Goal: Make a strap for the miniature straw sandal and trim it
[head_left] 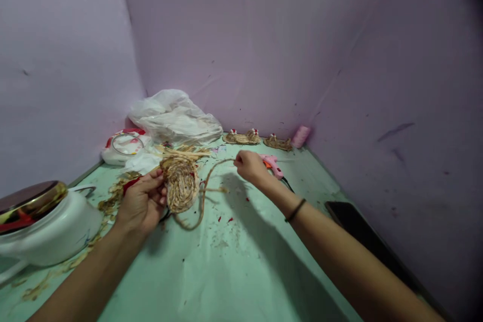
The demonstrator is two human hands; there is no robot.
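My left hand [144, 200] grips the edge of an oval sole-shaped coil of braided straw cord [181, 190], its spiral face turned toward me. Something red shows behind that hand. A tan cord [202, 206] loops down from the coil, over the table, and rises to my right hand [249, 165]. Closed in a pinch, my right hand holds this cord near its end, above the table. Just beyond the right wrist lies a pink glue gun [275, 166] with an orange trigger and a black cable.
Small woven slippers [241, 138] with red-and-white trims and a pink thread spool [301, 137] stand by the back wall. A plastic bag [175, 118] and straw strips [188, 152] lie behind the coil. A white pot [56, 236] stands left; a dark flat object [354, 226] lies right.
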